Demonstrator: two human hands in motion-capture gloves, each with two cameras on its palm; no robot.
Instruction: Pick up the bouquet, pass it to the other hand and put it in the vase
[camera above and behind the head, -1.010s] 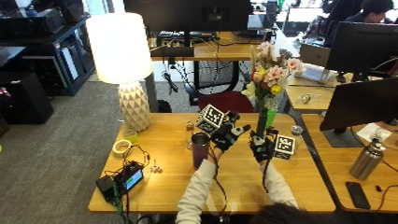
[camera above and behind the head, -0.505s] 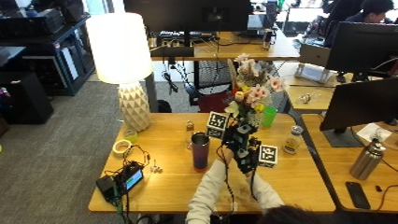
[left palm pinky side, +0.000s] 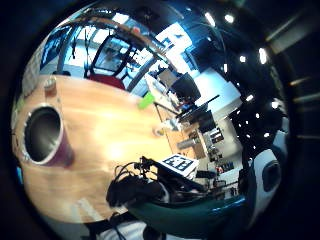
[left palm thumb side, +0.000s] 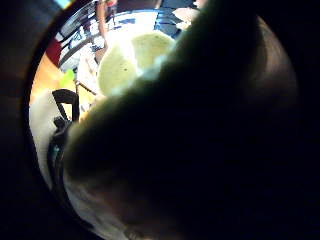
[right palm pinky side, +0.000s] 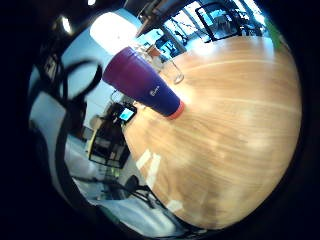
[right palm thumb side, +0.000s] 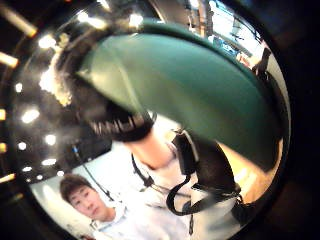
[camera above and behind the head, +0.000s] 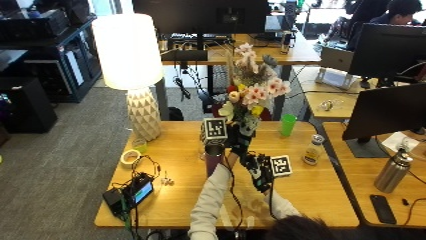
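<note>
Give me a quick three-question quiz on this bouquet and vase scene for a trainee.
1. True or false: the purple vase stands upright on the table with nothing in it.
2. Where is the bouquet? A: in the vase. B: lying flat on the table. C: held up in the air above the vase.
3. Short answer: which hand plainly has its fingers curled round the lower part of the bouquet?

Key: 1 true. 2 C. 3 the left hand; the right hand is just below it, but whether it grips anything cannot be told.
</note>
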